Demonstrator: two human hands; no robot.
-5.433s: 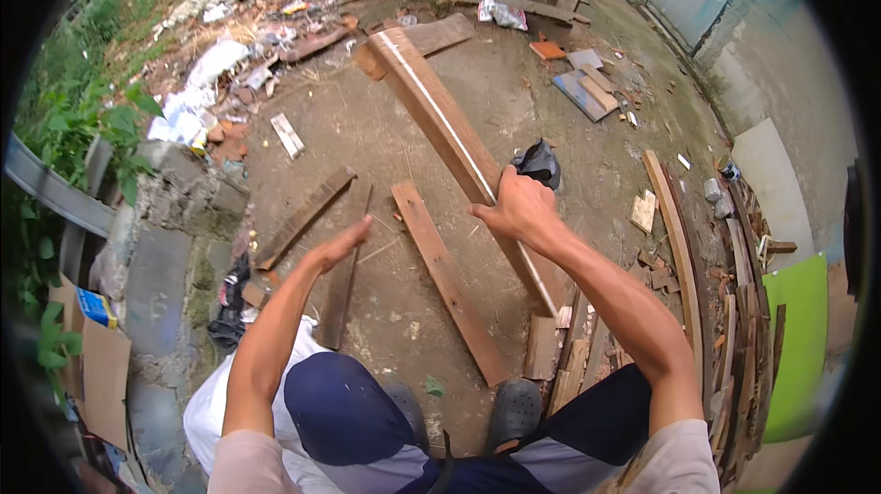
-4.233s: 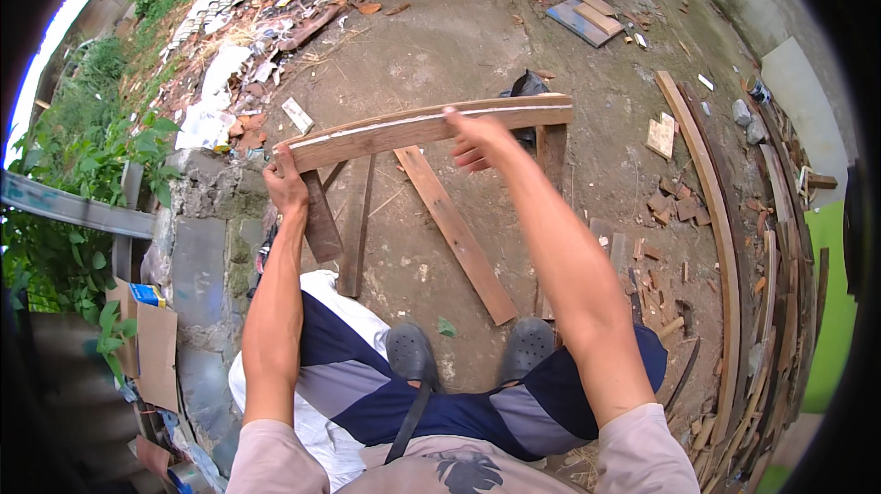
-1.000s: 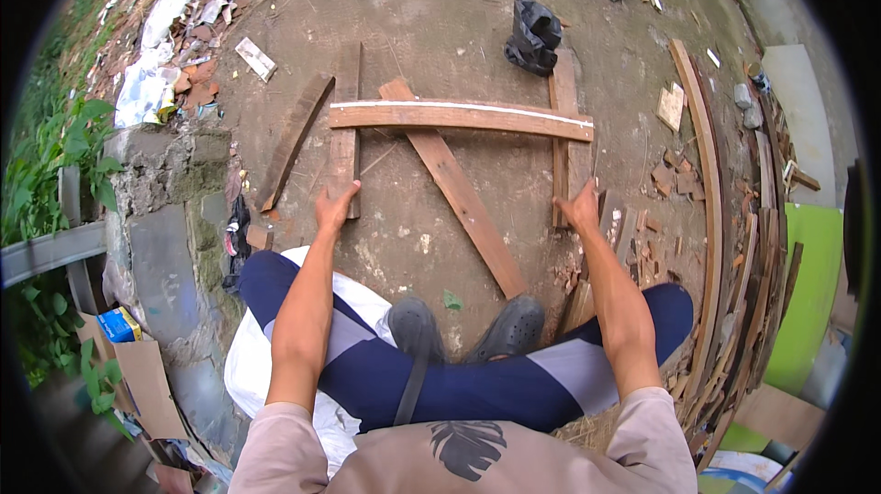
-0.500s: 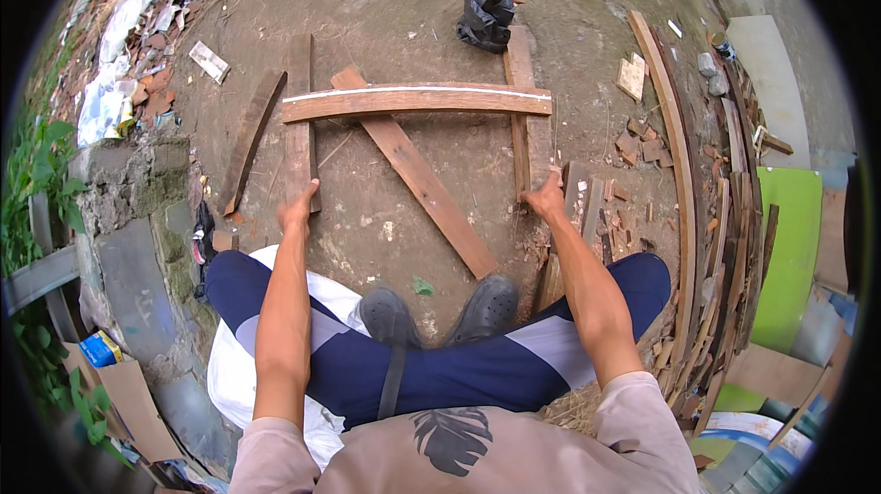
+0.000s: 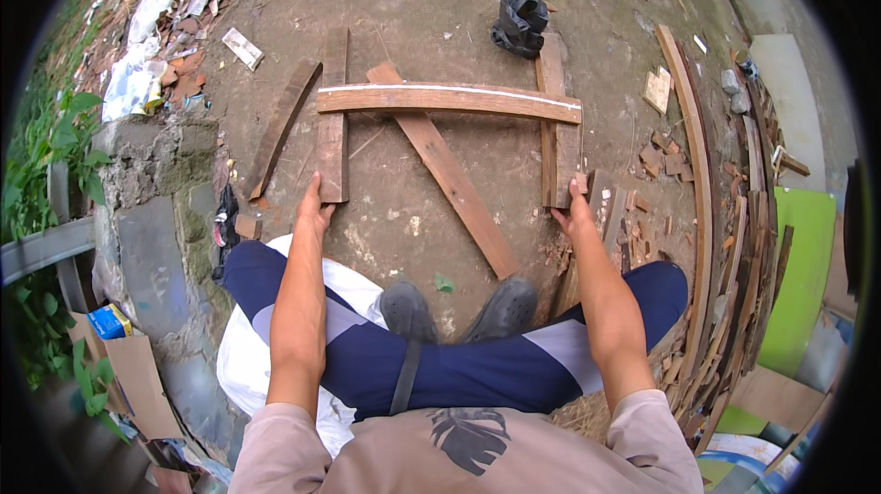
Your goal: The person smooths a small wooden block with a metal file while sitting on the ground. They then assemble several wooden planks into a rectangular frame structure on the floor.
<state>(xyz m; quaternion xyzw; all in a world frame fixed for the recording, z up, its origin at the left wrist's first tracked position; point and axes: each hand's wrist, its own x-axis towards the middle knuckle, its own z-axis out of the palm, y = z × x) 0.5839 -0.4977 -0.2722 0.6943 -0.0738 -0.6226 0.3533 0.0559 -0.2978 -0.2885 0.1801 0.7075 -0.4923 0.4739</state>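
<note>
Two wooden boards lie lengthwise on the ground, the left board [image 5: 336, 150] and the right board [image 5: 562, 159]. Across both rests a wooden crosspiece [image 5: 450, 101] with a white strip along its top edge. My left hand [image 5: 315, 204] is at the near end of the left board, fingers stretched along its outer side and thumb spread by the end. At the right board's near corner, my right hand [image 5: 577, 208] has its thumb and fingers apart, seemingly touching the wood. A narrower strip [image 5: 548, 164] runs beside the right board. A diagonal plank [image 5: 454, 182] passes beneath the crosspiece.
A black plastic bag [image 5: 520, 19] sits at the right board's far end. Another plank [image 5: 284, 132] lies left. Long timber [image 5: 688, 173] and scrap wood line the right side. A broken block wall [image 5: 138, 246] stands left, with rubble beyond it.
Both hands have slid from their grip across the boards toward the near ends, their fingers loosening. The whole view has shifted, so the boards appear further right.
</note>
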